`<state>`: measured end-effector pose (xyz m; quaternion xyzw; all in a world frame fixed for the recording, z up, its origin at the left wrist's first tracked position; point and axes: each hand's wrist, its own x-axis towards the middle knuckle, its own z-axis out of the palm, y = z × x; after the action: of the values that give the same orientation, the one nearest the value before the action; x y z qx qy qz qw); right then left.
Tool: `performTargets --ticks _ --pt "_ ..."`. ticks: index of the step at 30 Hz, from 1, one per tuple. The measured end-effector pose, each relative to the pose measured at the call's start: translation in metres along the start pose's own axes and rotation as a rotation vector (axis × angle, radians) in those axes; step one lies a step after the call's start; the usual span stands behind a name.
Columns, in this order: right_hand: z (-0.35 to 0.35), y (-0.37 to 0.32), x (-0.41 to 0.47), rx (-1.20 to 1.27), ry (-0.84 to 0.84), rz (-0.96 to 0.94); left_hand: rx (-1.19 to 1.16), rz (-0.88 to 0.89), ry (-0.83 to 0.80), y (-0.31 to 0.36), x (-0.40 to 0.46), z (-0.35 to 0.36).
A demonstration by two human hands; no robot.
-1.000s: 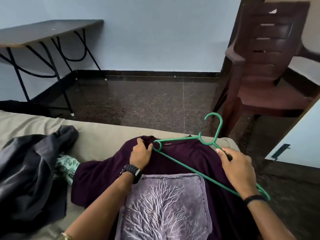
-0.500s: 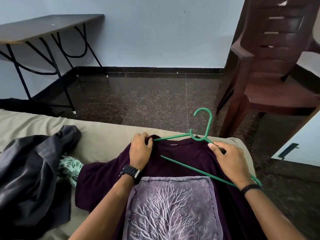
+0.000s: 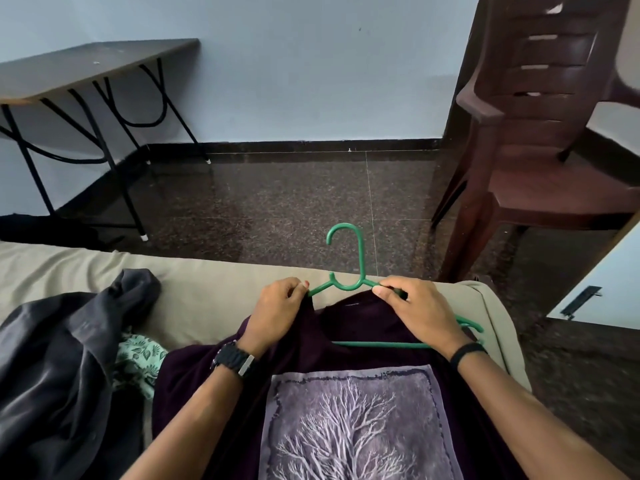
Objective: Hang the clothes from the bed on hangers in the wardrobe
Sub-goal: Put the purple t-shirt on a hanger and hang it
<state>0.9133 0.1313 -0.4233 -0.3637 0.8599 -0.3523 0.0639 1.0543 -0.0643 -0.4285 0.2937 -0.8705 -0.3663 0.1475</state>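
On the bed, the left hand pinches the purple T-shirt's neckline while the right hand's fingers clamp the green hanger, threading it in; next, likely seating the right shoulder.

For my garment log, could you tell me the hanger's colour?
Green, clearest in the head view: the thin plastic hanger.

No readable text

The purple T-shirt carries only a pale tree print, without letters; its small neck label is too tiny to read.
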Motion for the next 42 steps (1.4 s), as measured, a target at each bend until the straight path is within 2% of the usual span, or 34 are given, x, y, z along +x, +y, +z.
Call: performTargets --ticks 5,7,12,15,18,24,26,30,34,37,42 --pt "0.006 -0.002 0.002 0.025 -0.046 0.012 -0.119 0.082 -0.375 -0.003 0.009 -0.030" --pt "0.009 -0.003 0.001 0.072 -0.053 0.015 -0.156 0.131 -0.442 -0.002 0.010 -0.036" --pt "0.014 -0.016 0.003 0.104 -0.006 0.012 0.005 0.236 -0.239 0.003 0.012 -0.032" --pt "0.014 -0.025 0.007 0.036 0.008 -0.041 0.021 0.265 -0.237 0.011 0.015 -0.035" --pt "0.012 -0.026 0.007 0.080 0.028 -0.078 -0.019 0.262 -0.263 0.016 0.017 -0.040" --pt "0.022 -0.025 -0.014 0.015 0.364 -0.194 0.085 0.264 -0.054 0.008 0.018 -0.034" --pt "0.028 -0.019 -0.027 0.074 0.262 -0.245 0.075 0.243 -0.028 0.005 0.019 -0.031" --pt "0.049 -0.010 -0.047 0.026 -0.168 -0.251 0.118 0.226 0.031 0.001 0.021 -0.026" --pt "0.060 -0.005 -0.049 -0.115 -0.348 -0.084 0.096 0.253 0.029 0.002 0.019 -0.028" --pt "0.056 -0.007 -0.045 -0.179 -0.339 0.073 0.136 0.300 -0.004 0.005 0.017 -0.031" --pt "0.038 0.004 -0.030 -0.335 -0.099 0.347 0.160 0.401 0.031 0.006 0.010 -0.040"
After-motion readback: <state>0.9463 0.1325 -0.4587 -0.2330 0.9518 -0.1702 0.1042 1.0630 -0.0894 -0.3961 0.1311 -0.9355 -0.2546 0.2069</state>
